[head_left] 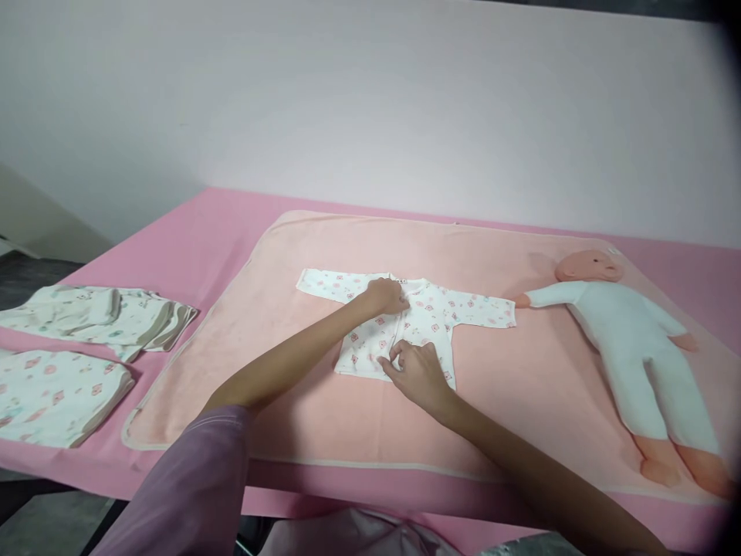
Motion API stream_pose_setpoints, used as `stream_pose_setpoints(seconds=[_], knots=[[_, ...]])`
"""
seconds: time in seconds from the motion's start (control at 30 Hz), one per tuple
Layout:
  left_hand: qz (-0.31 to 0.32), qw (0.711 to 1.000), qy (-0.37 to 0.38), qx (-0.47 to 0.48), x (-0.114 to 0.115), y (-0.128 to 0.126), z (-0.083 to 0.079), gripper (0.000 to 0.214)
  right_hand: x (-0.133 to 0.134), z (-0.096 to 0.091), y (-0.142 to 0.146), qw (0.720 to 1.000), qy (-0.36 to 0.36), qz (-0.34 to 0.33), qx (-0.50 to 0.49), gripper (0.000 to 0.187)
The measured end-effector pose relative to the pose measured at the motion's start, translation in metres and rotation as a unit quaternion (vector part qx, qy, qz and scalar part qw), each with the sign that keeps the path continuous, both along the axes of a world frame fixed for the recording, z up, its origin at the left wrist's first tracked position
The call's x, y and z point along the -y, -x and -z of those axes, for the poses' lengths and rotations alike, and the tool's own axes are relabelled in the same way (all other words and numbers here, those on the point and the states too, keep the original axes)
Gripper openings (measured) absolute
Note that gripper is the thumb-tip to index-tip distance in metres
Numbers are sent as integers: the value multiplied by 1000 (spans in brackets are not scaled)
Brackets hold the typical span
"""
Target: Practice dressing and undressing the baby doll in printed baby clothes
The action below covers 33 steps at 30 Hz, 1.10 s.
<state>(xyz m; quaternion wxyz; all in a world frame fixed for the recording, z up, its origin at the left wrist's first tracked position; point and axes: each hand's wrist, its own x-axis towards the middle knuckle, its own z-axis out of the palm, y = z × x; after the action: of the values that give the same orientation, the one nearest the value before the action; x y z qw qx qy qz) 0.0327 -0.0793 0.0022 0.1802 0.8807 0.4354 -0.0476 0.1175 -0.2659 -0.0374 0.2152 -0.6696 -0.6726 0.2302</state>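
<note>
A small white baby shirt (pixel 425 328) with a pink print lies spread out, its sleeves stretched to both sides. Near the collar, my left hand (pixel 387 296) is closed, its fingertips pinching the front edge of the shirt. My right hand (pixel 421 372) is lower on the shirt front, thumb and forefinger curled close together at the front opening near the hem. The fingertips partly hide the cloth they grip. Under the shirt is a peach blanket (pixel 324 417) with a pale border.
A baby doll (pixel 622 332) in a white body suit lies face up at the right, one hand touching the shirt's cuff. Folded printed clothes (pixel 139 316) and another folded printed cloth (pixel 58 394) lie at the left on the pink table (pixel 197 239). Behind rises a white wall (pixel 370 116).
</note>
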Motion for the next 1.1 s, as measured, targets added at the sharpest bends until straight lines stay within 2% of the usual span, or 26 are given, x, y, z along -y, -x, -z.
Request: stream_pose_setpoints(seconds=[0.23,0.4,0.5,0.63,0.7,0.8,0.87,0.93,1.0,1.1], knots=[[-12,999,41,6,-1,6,-6,24,11,1,-8,995,29,49,-79,32],[-52,996,48,49,0,7,-3,31,15,-3,-14,999,3,25,-48,34],[-74,990,71,95,-8,22,-1,36,16,-14,-11,999,-26,12,-29,31],[-115,974,94,172,-32,64,-6,34,2,-37,17,992,-130,-1,4,24],[-134,967,101,193,-46,88,-10,34,-14,-46,41,983,-179,-30,5,18],[-157,964,93,196,-61,119,-9,32,-38,-47,73,964,-224,-138,-26,5],[-167,964,71,196,-63,132,-1,31,-48,-38,80,945,-232,-229,-28,20],[-167,964,48,203,-58,142,12,31,-49,-25,76,931,-221,-291,-4,36],[-138,967,-5,214,-48,148,27,30,-43,-10,66,928,-191,-318,21,47],[-63,963,-135,225,-34,151,47,29,-25,3,54,929,-133,-345,29,55]])
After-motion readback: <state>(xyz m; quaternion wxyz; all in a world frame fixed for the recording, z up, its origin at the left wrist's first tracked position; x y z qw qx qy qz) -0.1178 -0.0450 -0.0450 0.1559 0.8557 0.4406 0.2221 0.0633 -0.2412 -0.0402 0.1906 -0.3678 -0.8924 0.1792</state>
